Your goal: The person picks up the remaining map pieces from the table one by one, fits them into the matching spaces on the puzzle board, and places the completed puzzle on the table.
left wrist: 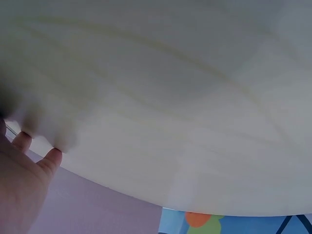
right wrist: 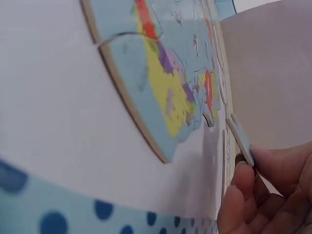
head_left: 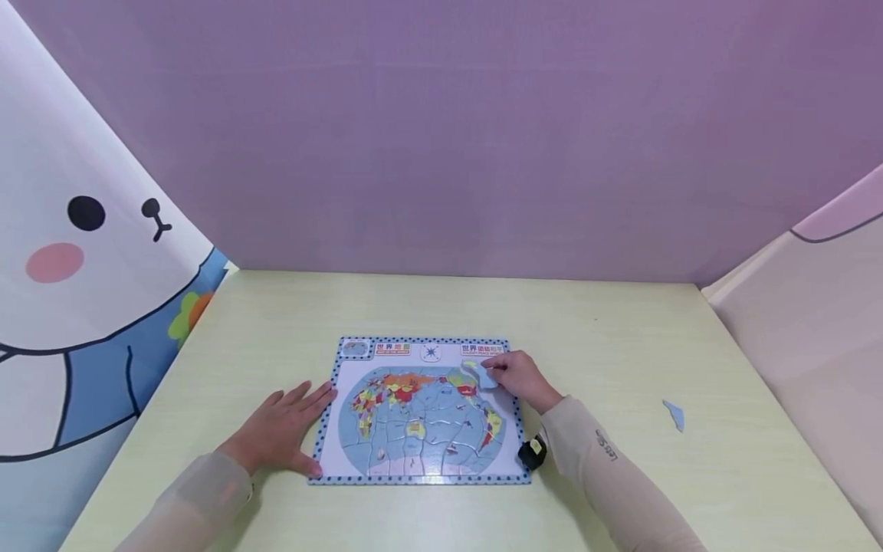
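A world map jigsaw puzzle [head_left: 428,429] lies in its white board with a blue dotted border [head_left: 333,460]. My left hand [head_left: 279,429] rests at the board's left edge, fingers spread and straight; the left wrist view catches only part of this hand [left wrist: 22,190]. Above the map's upper right, my right hand [head_left: 520,377] pinches a light blue puzzle piece [head_left: 487,378] between thumb and fingers. In the right wrist view, that piece [right wrist: 240,140] is tilted, apart from the laid pieces. Bare white board shows beside the South America part [right wrist: 168,105].
A loose blue puzzle piece [head_left: 674,415] lies on the pale table [head_left: 621,345], right of the board. A purple backdrop [head_left: 469,153] rises behind the table. Printed cloth [head_left: 103,307] with a cartoon figure hangs at the left, and a pale panel [head_left: 828,307] stands at the right.
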`<state>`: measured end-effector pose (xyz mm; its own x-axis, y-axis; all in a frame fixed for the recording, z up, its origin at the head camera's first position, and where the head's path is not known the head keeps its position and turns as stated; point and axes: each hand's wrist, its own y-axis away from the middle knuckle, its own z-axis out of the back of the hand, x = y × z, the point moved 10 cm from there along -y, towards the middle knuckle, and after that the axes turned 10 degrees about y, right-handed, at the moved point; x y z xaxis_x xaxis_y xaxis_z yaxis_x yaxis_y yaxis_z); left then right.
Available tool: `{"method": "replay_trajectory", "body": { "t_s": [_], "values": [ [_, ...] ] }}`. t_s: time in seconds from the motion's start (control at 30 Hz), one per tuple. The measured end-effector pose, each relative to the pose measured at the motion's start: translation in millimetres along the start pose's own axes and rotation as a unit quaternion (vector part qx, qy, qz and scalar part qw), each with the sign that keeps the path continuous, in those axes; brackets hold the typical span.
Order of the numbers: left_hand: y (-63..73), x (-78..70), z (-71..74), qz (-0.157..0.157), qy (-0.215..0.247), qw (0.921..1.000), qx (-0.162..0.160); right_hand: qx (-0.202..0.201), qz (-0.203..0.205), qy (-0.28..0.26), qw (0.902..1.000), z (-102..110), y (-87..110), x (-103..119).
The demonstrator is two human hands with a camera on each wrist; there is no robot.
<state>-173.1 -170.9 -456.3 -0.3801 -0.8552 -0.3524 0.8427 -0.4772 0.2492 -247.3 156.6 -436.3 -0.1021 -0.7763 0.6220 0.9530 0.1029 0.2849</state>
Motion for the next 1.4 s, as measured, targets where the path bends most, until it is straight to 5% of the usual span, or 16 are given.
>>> {"method": "replay_trajectory", "body": {
  "t_s": [1.4],
  "values": [
    [0.7,-0.6,0.4,-0.008,0.0,0.9999,-0.01,0.006,0.01,0.043,0.999,-9.4,-1.9,0.9]
  ]
}}
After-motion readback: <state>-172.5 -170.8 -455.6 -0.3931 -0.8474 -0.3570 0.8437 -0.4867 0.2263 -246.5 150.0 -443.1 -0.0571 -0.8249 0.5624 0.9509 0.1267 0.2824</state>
